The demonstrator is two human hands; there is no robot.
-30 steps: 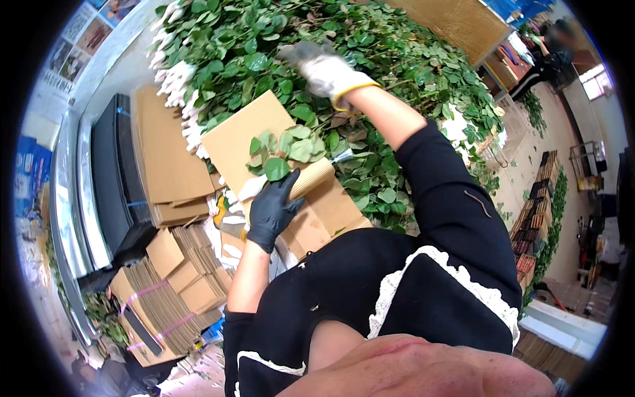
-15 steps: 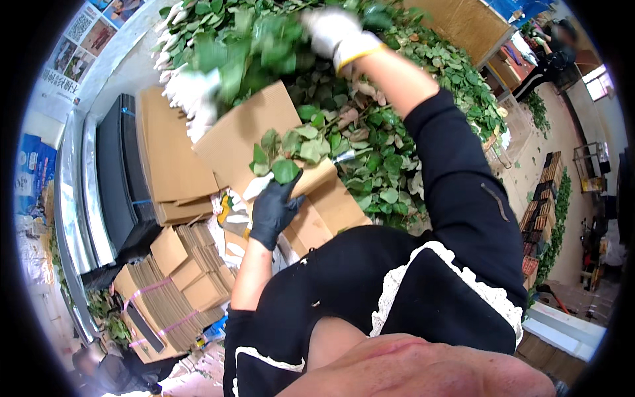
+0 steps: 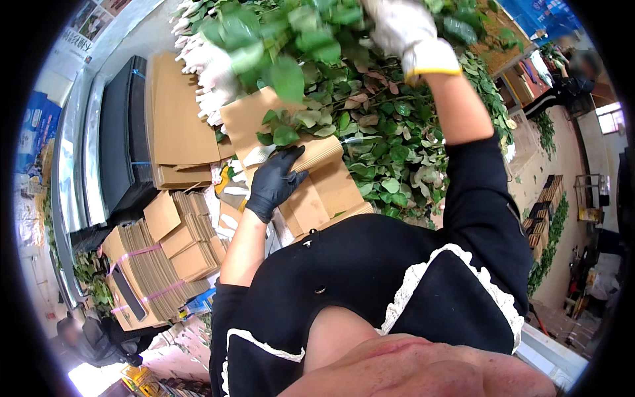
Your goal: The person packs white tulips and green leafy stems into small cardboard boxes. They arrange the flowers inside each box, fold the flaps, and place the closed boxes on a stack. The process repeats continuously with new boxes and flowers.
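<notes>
My left hand point(image 3: 274, 182), in a black glove, holds down a folded corrugated cardboard wrap point(image 3: 321, 157); its fingers curl over the edge, the thumb apart. Green leaves point(image 3: 286, 135) and a white-covered tip point(image 3: 258, 156) poke out of the wrap. My right hand point(image 3: 405, 33), in a white glove with a yellow cuff, is at the top over the leafy pile, closed around a leafy stem point(image 3: 288, 76) whose leaves are smeared by motion. Its fingertips are partly hidden. Beneath lies a broad heap of leafy stems point(image 3: 390, 159), with white-sleeved flower heads point(image 3: 215, 79) along its left side.
Flat cardboard sheets point(image 3: 182, 119) and a dark stack of boards point(image 3: 122, 132) stand at the left. Nearer are bundled cardboard pieces point(image 3: 142, 268) tied with pink straps. Another person point(image 3: 96, 337) is at lower left, and one more point(image 3: 569, 83) at upper right.
My right hand has moved right and slightly up, with the leafy stem. My left hand stays on the cardboard wrap. The whole view has shifted a little.
</notes>
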